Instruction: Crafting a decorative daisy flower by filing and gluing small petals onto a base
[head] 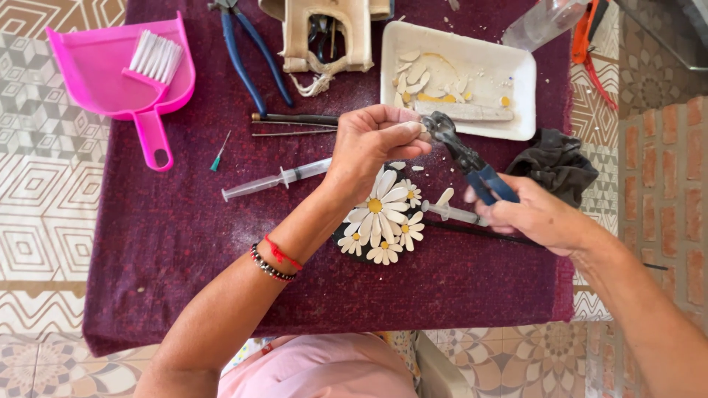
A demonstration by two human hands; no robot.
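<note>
The left hand (376, 140) pinches a small tile piece (410, 116) into the nippers' (461, 155) head, steadying it above the daisy mosaic (380, 217); the right hand (535, 214) closes on their blue handles for leverage.

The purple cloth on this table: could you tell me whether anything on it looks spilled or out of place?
Yes: small white chips lie scattered on the purple cloth between the white tray and the daisy mosaic, under the nippers. A green-hubbed needle lies loose beside the syringe.
</note>
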